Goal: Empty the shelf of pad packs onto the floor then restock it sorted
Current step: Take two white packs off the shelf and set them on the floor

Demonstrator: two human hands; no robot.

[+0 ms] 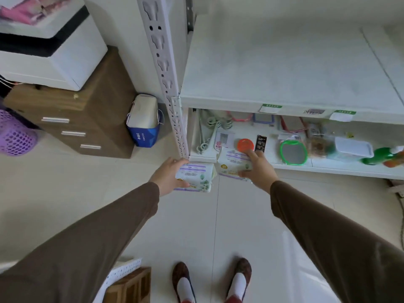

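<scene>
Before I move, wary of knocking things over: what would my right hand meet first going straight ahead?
Probably the orange lid on the lower shelf, just beyond the right hand and its pack; depth is unclear.

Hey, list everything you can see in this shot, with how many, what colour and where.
pad packs: two, white with purple and green print, one in each hand, above the floor
upper shelf: one, white, bare on top
lower shelf: one, white, holding small goods
mirror: one, green rim, lower shelf
round lid: one, orange, lower shelf
plastic box: one, clear white, lower shelf
bottle: one, green, lying at right end of lower shelf
drawer cabinet: one, brown, left
bag: one, blue and white, floor by the cabinet
basket: one, purple, far left
shoes: two, dark patterned
left hand: holds one pack
right hand: holds the other pack
</scene>
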